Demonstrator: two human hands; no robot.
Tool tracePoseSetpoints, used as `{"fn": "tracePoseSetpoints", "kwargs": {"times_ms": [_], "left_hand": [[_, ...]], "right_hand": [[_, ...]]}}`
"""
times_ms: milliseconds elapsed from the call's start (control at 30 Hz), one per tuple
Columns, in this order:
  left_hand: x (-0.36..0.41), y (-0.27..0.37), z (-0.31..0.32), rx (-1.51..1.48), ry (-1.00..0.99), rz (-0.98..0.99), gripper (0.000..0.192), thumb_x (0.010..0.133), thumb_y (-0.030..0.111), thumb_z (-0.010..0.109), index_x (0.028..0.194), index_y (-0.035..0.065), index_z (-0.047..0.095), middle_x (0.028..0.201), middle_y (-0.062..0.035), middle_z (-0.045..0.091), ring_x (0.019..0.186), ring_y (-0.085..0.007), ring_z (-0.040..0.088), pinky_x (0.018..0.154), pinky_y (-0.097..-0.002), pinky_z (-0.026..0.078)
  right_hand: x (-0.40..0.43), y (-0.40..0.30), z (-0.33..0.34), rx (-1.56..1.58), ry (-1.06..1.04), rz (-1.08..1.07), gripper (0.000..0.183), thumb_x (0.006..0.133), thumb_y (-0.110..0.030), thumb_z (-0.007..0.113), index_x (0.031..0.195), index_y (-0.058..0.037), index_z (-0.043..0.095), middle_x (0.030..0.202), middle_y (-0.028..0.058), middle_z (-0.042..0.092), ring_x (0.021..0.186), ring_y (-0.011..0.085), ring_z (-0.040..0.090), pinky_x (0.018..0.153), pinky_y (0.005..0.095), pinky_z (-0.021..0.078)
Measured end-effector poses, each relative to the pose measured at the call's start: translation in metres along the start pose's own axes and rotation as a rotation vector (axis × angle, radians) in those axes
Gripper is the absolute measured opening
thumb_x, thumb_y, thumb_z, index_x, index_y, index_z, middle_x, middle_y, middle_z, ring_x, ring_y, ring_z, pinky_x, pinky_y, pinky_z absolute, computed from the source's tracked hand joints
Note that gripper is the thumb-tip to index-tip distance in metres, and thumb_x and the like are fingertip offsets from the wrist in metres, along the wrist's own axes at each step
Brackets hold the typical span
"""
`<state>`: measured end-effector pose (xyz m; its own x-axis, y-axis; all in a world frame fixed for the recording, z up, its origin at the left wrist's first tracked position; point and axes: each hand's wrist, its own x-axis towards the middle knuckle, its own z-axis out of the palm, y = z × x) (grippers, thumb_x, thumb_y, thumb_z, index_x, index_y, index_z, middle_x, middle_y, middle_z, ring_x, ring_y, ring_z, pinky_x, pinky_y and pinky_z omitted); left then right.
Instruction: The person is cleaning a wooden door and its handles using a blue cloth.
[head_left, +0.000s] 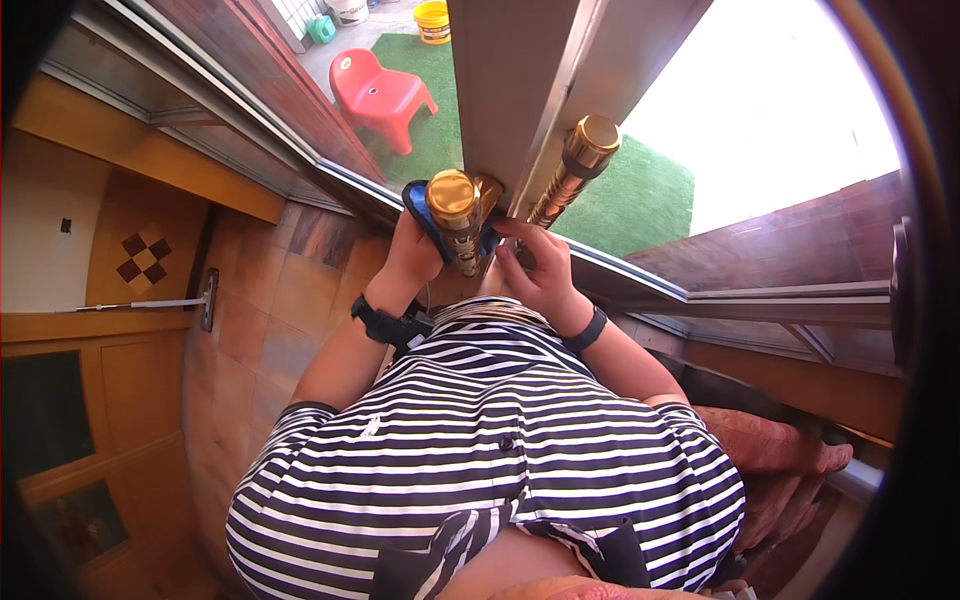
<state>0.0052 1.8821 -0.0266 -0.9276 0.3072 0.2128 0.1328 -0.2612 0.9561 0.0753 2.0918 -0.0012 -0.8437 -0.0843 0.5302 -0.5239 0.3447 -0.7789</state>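
Two gold-coloured metal door handles stand out from the glass doors in front of me, the left handle (453, 196) and the right handle (574, 169). My left hand (415, 259) is at the left handle and holds a blue cloth (417, 206) with a dark edge, which wraps partly behind the handle. Just right of it, my right hand (541, 266) has its thumb and index finger near the cloth's right edge, below the right handle. Whether those fingertips grip the cloth is unclear. Each wrist wears a dark band.
Beyond the glass, a red plastic chair (379, 94) stands on green artificial turf (442, 127), with a yellow bucket (432, 22) behind it. A long-handled floor squeegee or mop (208, 300) lies to the left by a wooden cabinet (142, 367). Reddish upholstery (765, 442) is at my right.
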Motion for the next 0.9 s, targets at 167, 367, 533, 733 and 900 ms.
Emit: {"fn": "tracePoseSetpoints", "kwargs": {"times_ms": [167,367,533,733,900], "left_hand": [[-0.003,0.041,-0.005,0.464,-0.031,0.145,0.034,0.098,0.009,0.06,0.129,-0.002,0.065,0.125,-0.01,0.071,0.115,-0.0187,0.067,0.099,-0.0343,0.051],[-0.01,0.028,-0.013,-0.355,-0.332,-0.169,0.038,0.111,0.016,0.049,0.146,0.0021,0.054,0.137,-0.0068,0.063,0.125,-0.017,0.06,0.108,-0.0332,0.047],[0.004,0.011,-0.007,-0.267,-0.369,-0.105,0.037,0.111,0.019,0.045,0.141,0.002,0.059,0.133,-0.0075,0.066,0.122,-0.0182,0.062,0.107,-0.0347,0.049],[0.027,0.003,0.002,0.14,-0.454,0.017,0.039,0.112,0.026,0.04,0.137,0.0035,0.06,0.129,-0.0075,0.069,0.119,-0.0172,0.065,0.104,-0.0341,0.052],[0.038,-0.021,-0.007,-0.259,-0.655,-0.065,0.034,0.11,0.018,0.044,0.138,0.0042,0.059,0.129,-0.0079,0.069,0.119,-0.0157,0.064,0.105,-0.0351,0.052]], "right_hand": [[-0.001,0.007,0.008,-0.028,-0.019,0.063,0.033,0.093,-0.013,0.075,0.121,0.0031,0.068,0.106,0.0219,0.075,0.099,0.0355,0.075,0.087,0.0393,0.0579],[-0.012,0.032,0.016,0.294,0.043,0.226,0.041,0.092,-0.015,0.079,0.123,0.0058,0.06,0.109,0.0186,0.073,0.103,0.0271,0.074,0.093,0.0381,0.0561],[-0.019,0.041,0.011,0.38,-0.007,0.207,0.057,0.088,-0.019,0.085,0.129,0.005,0.053,0.12,0.0183,0.066,0.116,0.0255,0.068,0.101,0.0387,0.0525],[-0.016,0.042,-0.007,0.283,-0.2,0.14,0.062,0.089,-0.021,0.085,0.132,0.0044,0.049,0.123,0.0182,0.06,0.117,0.0281,0.065,0.104,0.0402,0.0515],[-0.011,0.02,-0.025,0.322,-0.427,0.413,0.051,0.097,-0.023,0.077,0.133,0.0047,0.053,0.125,0.0179,0.059,0.119,0.0286,0.062,0.101,0.0403,0.0537]]}}
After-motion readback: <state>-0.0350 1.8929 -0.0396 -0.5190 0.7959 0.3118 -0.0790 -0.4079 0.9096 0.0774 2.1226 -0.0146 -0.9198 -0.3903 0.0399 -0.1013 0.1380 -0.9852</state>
